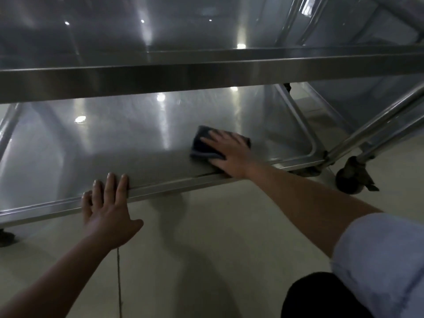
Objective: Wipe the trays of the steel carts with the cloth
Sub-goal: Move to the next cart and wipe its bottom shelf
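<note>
A right hand (226,154), fingers spread flat, presses a dark folded cloth (206,145) near the lower steel tray's (114,138) front edge, while the left hand (106,207) rests straight, close-set fingers on that edge.

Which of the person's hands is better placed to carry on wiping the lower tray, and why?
The right hand: it lies flat on the dark cloth on the lower tray. The left hand only rests its fingers on the tray's front edge, apart from the cloth.
</note>
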